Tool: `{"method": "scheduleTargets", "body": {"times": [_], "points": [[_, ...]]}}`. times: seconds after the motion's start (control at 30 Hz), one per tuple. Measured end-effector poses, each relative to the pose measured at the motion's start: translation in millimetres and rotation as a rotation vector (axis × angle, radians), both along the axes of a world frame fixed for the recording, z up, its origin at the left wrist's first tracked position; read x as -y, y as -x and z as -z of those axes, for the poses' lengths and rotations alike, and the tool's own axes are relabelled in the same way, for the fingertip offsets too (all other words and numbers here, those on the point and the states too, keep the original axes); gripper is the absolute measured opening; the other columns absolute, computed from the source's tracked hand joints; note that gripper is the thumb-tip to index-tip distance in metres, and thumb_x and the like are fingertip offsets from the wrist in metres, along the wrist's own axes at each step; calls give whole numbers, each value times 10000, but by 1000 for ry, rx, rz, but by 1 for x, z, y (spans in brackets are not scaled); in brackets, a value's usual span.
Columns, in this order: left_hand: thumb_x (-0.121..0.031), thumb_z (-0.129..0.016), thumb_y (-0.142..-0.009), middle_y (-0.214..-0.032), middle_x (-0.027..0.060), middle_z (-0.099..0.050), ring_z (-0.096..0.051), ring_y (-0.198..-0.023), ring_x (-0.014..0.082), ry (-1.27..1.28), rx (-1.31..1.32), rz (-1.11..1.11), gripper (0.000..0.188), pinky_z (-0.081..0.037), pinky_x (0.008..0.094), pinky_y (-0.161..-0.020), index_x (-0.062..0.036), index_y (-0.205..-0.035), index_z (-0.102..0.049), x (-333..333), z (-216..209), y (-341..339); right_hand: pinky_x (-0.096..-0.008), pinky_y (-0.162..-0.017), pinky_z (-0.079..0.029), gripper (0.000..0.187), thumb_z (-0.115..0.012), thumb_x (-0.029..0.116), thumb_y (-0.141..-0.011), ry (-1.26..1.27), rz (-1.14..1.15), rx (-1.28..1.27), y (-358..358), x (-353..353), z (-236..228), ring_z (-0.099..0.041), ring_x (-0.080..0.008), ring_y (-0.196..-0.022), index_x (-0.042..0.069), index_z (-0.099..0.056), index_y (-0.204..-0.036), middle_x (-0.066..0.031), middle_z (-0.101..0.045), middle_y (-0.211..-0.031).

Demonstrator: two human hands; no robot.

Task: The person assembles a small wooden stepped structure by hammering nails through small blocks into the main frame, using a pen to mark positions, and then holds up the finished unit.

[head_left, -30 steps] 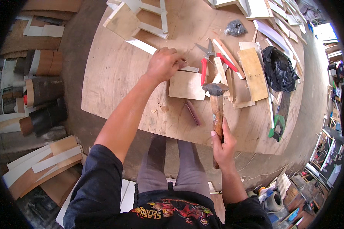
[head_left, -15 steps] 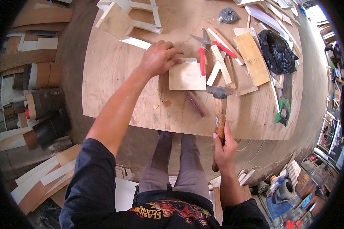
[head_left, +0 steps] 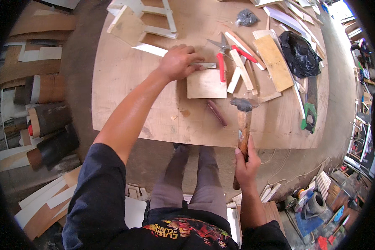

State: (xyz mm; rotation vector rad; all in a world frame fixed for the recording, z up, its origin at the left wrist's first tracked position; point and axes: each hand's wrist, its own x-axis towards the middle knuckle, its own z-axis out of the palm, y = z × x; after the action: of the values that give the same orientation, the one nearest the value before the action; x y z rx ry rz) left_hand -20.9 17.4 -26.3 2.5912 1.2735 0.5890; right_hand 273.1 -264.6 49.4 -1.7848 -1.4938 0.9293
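1. Brown wooden-handled hammer with a dark metal head [head_left: 244,125]: in the right hand [head_left: 248,163], fingers and thumb clamped round the lower handle. Head up, over the near part of the pale plywood tabletop [head_left: 164,125]; hand out past its near edge.
2. Left hand [head_left: 181,62]: palm down at mid-tabletop, fingers bent over a narrow white wooden strip [head_left: 207,65]. Strip end pokes out to the right. Can't tell if the fingertips pinch anything; hand blocks the view.
3. Pale, near-square wooden panel [head_left: 207,86]: flat, just below the strip end.
4. Red-handled metal snips [head_left: 221,68]: blades spread, one handle overlapping the panel's right side.
5. Dark reddish-brown stick-like piece [head_left: 217,113]: lies slanted between panel and hammer, apart from both.
6. Right of the snips: crossed pale wooden battens [head_left: 243,71], then a yellowish rectangular board [head_left: 274,63], then a crumpled black plastic bag [head_left: 301,55].
7. Green-handled saw [head_left: 309,118]: near the tabletop's right edge, below the bag.
8. Far side: pale wooden frame assembly [head_left: 131,27] at left, small knotted grey plastic bag [head_left: 246,17] right of centre.
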Motion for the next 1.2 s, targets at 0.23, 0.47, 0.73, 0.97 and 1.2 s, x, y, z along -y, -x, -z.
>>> {"method": "scheduleTargets", "body": {"times": [0.23,0.47,0.73,0.97,1.2], "points": [[-309,-738,-917,-1048,73,-673,-666,-1020,295,-79,-52,209,293,-543,429,-901,-176,-1177,-715,-17,3,-5,-250,-621,-472,587,-639,-8,-971,10,48,20,9,3,-8,-534,-81,-699,-49,-461,-1529,-22,-620,-887],[-242,-718,-921,-1037,111,-679,-670,-981,326,-25,-87,225,288,-562,451,-848,-103,-1173,-715,-23,-6,15,-373,-852,-561,595,-700,126,-967,63,41,42,16,-2,-16,-755,-326,-1014,-47,-492,-1496,-318,-702,-1150],[-140,-771,-856,-1028,122,-675,-668,-954,328,16,94,-25,266,-560,430,-834,-69,-1111,-750,74,-41,21,-343,-815,-565,595,-706,121,-967,42,19,68,28,-10,-18,-753,-256,-927,-50,-491,-1495,-282,-724,-1123],[-158,-764,-891,-1056,144,-675,-688,-878,324,167,262,-194,330,-573,421,-790,-37,-1189,-695,107,-23,7,-247,-562,-465,568,-655,56,-1008,2,-23,-49,43,-16,-4,-528,-61,-628,-49,-458,-1531,-12,-607,-826],[-377,-695,-990,-926,197,-731,-720,-817,364,543,369,-662,403,-566,470,-742,-13,-1156,-647,108,-26,-10,-360,-735,-557,554,-669,101,-995,29,-55,-25,52,-34,-5,-719,-271,-802,-74,-485,-1487,-244,-723,-1016]]}}
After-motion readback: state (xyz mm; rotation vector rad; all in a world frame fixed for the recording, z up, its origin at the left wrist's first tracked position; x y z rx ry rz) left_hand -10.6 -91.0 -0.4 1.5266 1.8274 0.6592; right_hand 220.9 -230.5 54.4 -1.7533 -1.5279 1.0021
